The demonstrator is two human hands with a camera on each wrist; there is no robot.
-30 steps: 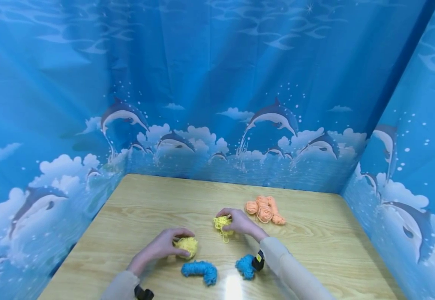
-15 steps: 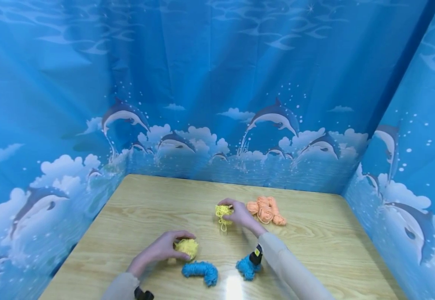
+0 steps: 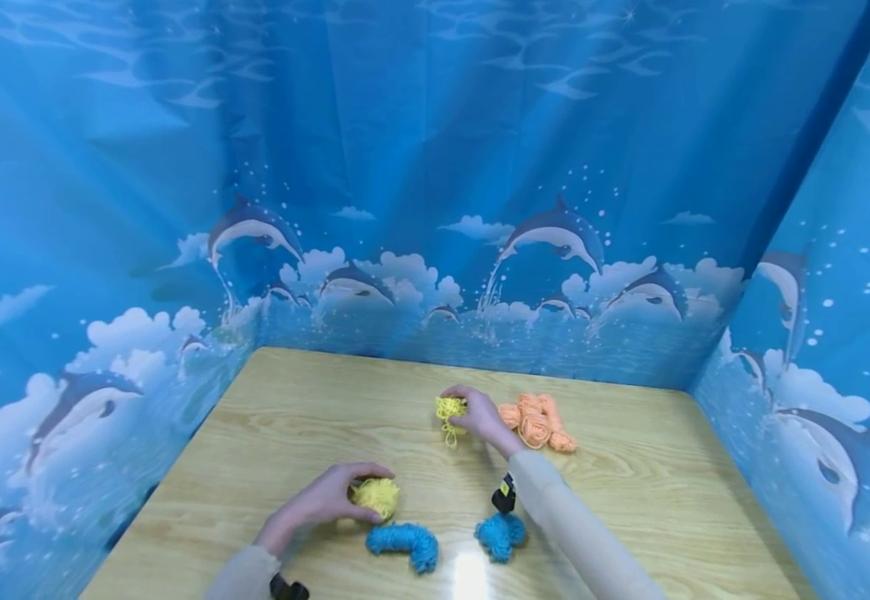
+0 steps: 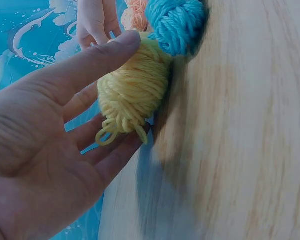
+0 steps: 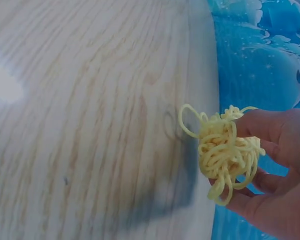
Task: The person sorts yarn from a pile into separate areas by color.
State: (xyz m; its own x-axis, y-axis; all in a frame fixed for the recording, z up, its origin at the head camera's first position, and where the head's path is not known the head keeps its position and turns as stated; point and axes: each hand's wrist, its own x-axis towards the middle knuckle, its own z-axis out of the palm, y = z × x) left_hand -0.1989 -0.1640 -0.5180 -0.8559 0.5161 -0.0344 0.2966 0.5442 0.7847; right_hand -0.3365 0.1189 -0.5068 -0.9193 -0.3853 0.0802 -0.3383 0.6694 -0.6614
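Yarn (image 5: 224, 150), yellow and loosely looped, is pinched between thumb and fingers of the right hand (image 3: 477, 414); we think it could unravel or slip if that grip slackens. We see the left hand (image 3: 332, 493) curled round a yellow ball (image 4: 135, 85), with a blue roll (image 3: 405, 539) just beside its thumb, so we judge a careless shift might knock that.

A wood-grain table (image 3: 292, 400) supports a curved blue yarn bundle (image 3: 408, 540) at the near side and, to its right, a lobed blue bundle (image 3: 497, 537). An orange yarn cluster (image 3: 536, 427) lies farther, right of centre. A blue backdrop (image 3: 420, 125), dolphin-printed, borders the far, left and right sides.
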